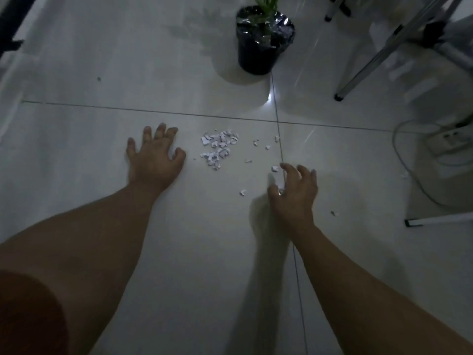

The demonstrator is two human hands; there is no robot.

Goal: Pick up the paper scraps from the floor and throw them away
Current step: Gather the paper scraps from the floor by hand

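Bare forearms, no sleeves; reddish-orange garment (28, 316) at lower left.

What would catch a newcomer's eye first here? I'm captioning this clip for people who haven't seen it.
First the white pile of paper scraps on the pale tiled floor, between two bare hands. The left hand is spread beside the pile; the right hand curls its fingers near stray bits. Beyond them stands a black bin lined with a shiny bag, green leaves poking out.
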